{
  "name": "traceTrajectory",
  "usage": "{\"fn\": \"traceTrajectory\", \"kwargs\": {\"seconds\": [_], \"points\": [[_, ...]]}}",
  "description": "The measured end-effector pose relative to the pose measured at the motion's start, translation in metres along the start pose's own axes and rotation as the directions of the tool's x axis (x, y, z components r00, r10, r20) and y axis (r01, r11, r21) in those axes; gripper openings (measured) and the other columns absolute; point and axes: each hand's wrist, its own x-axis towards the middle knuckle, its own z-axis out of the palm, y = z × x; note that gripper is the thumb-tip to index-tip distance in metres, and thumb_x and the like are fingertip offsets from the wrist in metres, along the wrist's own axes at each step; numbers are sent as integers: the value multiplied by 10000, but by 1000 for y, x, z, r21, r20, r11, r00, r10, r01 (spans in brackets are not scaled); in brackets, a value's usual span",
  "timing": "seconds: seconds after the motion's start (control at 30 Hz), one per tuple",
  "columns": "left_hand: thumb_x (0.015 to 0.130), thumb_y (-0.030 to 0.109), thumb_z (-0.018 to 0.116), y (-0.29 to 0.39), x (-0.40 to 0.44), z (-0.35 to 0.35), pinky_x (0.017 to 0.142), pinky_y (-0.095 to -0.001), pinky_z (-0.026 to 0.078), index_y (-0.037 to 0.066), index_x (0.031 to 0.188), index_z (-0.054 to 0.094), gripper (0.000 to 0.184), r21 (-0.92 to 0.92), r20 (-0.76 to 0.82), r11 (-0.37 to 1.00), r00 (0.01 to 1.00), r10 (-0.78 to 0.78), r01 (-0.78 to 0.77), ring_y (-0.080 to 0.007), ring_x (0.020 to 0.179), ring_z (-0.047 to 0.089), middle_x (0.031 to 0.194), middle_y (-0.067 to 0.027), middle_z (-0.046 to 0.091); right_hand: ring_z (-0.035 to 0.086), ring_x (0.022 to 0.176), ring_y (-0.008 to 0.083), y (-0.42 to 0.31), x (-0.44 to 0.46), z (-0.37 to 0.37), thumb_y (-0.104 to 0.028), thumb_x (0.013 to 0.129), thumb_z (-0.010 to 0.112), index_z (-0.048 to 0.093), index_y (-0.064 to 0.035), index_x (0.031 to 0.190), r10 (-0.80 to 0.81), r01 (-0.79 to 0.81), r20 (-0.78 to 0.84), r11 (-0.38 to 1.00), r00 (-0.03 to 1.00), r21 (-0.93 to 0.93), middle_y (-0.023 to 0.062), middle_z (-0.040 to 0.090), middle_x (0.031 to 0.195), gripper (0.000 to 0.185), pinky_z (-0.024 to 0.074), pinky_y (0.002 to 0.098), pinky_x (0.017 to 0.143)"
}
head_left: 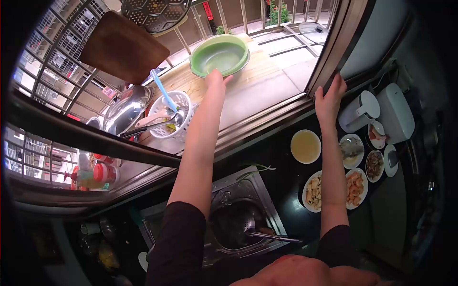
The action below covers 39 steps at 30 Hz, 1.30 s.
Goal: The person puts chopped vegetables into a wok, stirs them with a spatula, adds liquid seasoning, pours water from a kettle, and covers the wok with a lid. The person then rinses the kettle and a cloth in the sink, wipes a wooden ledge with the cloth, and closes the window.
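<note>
Through the open window my left hand [217, 80] reaches out to the near rim of a green plastic basin [217, 56], fingers at its edge and thumb out to the right. The basin is nested with at least one other bowl, whose paler rim shows, on a wooden board [262, 64]. My right hand [329, 101] grips the edge of the sliding window frame [336, 47]; its fingers are partly hidden. A white perforated utensil basket [164, 131] with a blue-handled tool [162, 88] and ladles stands left of my left forearm.
A brown chopping board [124, 47] and a steel lid [126, 109] lie at the left by the window bars. Below are a sink [274, 209] with a strainer ladle [272, 236], a bowl of yellowish liquid [306, 147], several food plates [365, 190] and a white jug [360, 112].
</note>
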Motion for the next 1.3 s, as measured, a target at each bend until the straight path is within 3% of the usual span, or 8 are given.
{"fn": "traceTrajectory", "kwargs": {"seconds": [0.13, 0.23, 0.37, 0.57, 0.63, 0.83, 0.97, 1.3], "points": [[968, 214, 381, -13, 10, 3, 645, -420, 621, -62, 1327, 324, 456, -67, 100, 996, 994, -48, 55, -328, 961, 616, 1218, -202, 474, 451, 1147, 429, 1, 6, -1, -95, 800, 586, 341, 58, 1324, 76, -77, -20, 997, 997, -10, 272, 377, 1268, 599, 416, 443, 952], [978, 262, 383, -9, -22, -2, 638, -426, 610, -58, 1328, 297, 483, -198, 2, 975, 995, -103, 101, -336, 954, 624, 1206, -202, 486, 492, 1089, 425, 22, 11, 19, -125, 794, 572, 381, 51, 1288, 63, -67, -97, 997, 993, -40, 257, 431, 1201, 557, 431, 445, 929], [950, 209, 435, -47, -56, -27, 721, -398, 581, -20, 1262, 352, 396, -246, -39, 968, 998, 40, -49, -282, 947, 592, 1202, -171, 450, 513, 1051, 407, 15, 13, 22, -153, 764, 571, 457, 33, 1184, 202, -207, -138, 978, 970, -24, 231, 483, 1124, 473, 435, 451, 914], [913, 54, 415, -64, -235, -59, 859, -387, 524, -7, 1205, 440, 299, -149, 270, 956, 919, 287, -254, -241, 1109, 504, 1215, -154, 449, 543, 972, 427, -28, -11, 6, -107, 739, 564, 460, -8, 1154, 146, -139, -78, 986, 986, 88, 227, 503, 1071, 439, 456, 497, 843], [912, 32, 408, -68, -278, -80, 860, -368, 524, -1, 1206, 450, 299, -56, 391, 950, 869, 303, -306, -217, 1119, 504, 1239, -141, 448, 547, 975, 388, -49, -26, 1, -77, 741, 556, 481, -19, 1150, 173, -172, 1, 978, 985, 118, 196, 513, 1068, 419, 466, 453, 828], [907, -27, 403, -51, -382, -158, 776, -295, 535, 4, 1116, 498, 232, 174, 656, 859, 707, 264, -482, -175, 1002, 578, 1234, -113, 456, 560, 885, 440, -123, -74, -10, -66, 726, 590, 410, 35, 1216, 53, -92, 168, 967, 984, 236, 246, 484, 1065, 532, 473, 495, 767], [901, -43, 422, -39, -425, -237, 740, -268, 538, 9, 1024, 552, 186, 349, 635, 781, 743, 210, -519, -146, 915, 600, 1205, -105, 457, 567, 928, 459, -193, -111, -18, -47, 704, 601, 281, 94, 1313, 33, -165, 364, 927, 931, 338, 291, 410, 1192, 702, 493, 473, 806], [906, 39, 452, -19, -508, -371, 734, -278, 530, 33, 1023, 556, 157, 367, 326, 862, 916, 234, -351, -137, 916, 586, 1220, -102, 512, 566, 947, 437, -280, -155, -18, -98, 729, 639, 240, 130, 1321, -49, -219, 554, 886, 831, 408, 281, 378, 1202, 750, 502, 434, 821]]}}
